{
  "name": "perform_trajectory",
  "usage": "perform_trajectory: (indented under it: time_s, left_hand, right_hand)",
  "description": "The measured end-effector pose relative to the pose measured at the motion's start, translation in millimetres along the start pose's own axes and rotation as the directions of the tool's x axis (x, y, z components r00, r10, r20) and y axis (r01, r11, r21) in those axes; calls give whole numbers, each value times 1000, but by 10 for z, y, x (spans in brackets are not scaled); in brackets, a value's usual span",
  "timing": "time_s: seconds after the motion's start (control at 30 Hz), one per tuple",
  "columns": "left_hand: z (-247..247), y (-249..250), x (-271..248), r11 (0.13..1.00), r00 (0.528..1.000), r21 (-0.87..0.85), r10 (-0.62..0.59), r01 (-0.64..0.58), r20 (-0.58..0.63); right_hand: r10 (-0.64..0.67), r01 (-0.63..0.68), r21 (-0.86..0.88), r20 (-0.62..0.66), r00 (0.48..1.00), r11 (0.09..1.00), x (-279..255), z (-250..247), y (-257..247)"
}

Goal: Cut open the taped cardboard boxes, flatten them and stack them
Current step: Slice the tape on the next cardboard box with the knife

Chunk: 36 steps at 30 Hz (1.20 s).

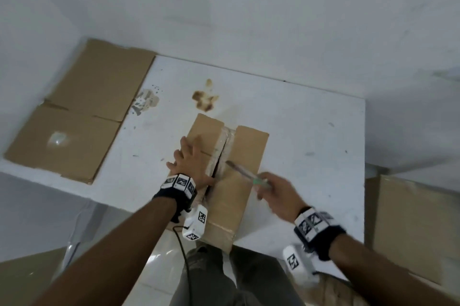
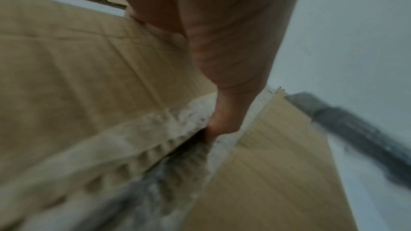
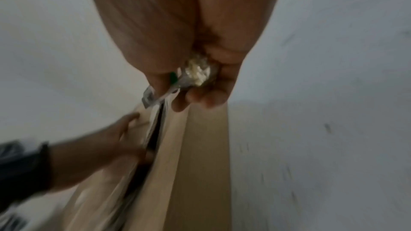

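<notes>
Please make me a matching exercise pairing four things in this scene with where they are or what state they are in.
Things:
1. box
2. knife
3. flat cardboard
4. left hand

States:
A. lying at the table's far left
B. gripped in the right hand
C. pressing flat on the box top
D. top seam split open

Pairs: 1-D, 2-B, 3-A, 4-C
</notes>
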<state>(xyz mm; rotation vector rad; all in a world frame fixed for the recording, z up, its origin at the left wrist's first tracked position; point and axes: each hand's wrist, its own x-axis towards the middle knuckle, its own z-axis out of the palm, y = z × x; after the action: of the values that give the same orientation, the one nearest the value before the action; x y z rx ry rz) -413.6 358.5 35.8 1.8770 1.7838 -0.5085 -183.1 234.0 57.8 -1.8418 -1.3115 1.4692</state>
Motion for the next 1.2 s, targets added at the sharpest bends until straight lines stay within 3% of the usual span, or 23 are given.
perform_trajectory:
  time_s: [0.07,0.17,0.27,0.4,0.53,0.7,0.83,0.9,0.97,1.03,1.07,1.13,1.2]
  left_hand:
    - [5,-44,-43,999,999,-8,32,-33,-40]
    - [-7,-97,-55,996,996,-47,72,-74,-44]
    - [-9,-156,-80,990,994,-101,94,-98,-48]
    - [51,-208,-145,989,993,-104,100,-105,-57]
    - [43,-306,-154,983,989,-124,127,-136,-77]
    - [-183,-250,19,970,969,-97,209,-223,-135]
    - [-308,-289,148,954,943,40,298,-296,-150]
    - [-336,-230,184,941,938,84,334,-327,-90]
    - [-294,-145,180,928,935,138,353,-345,-32]
    - [-201,-97,172,946,944,90,320,-312,-85]
    - [-152,-95,174,959,949,29,285,-283,-132]
    - [-65,-123,164,968,950,-56,227,-244,-214]
    - [-31,-150,150,972,940,-84,186,-218,-285]
  right_hand:
    - [-169,138,-286,-86,982,948,176,-316,-147]
    - [-284,260,-695,84,955,670,442,-571,-472]
    - [-318,400,-829,287,904,390,624,-488,-808]
    - [-303,421,-883,351,886,209,793,-276,-973]
    - [-318,255,-916,153,936,310,969,-607,-940]
    - [-396,145,-911,-22,918,386,940,-729,-766]
    - [-422,72,-912,-115,899,404,797,-749,-576]
    - [-417,40,-912,-148,897,409,721,-648,-512]
    - [-371,7,-919,-152,916,395,676,-475,-485]
    - [-290,-11,-903,-150,945,430,663,-389,-456]
    - [-251,-3,-860,-152,956,509,665,-424,-446]
    - [-166,17,-611,-188,968,791,636,-577,-403]
    - [-115,15,-271,-358,926,962,662,-706,-354]
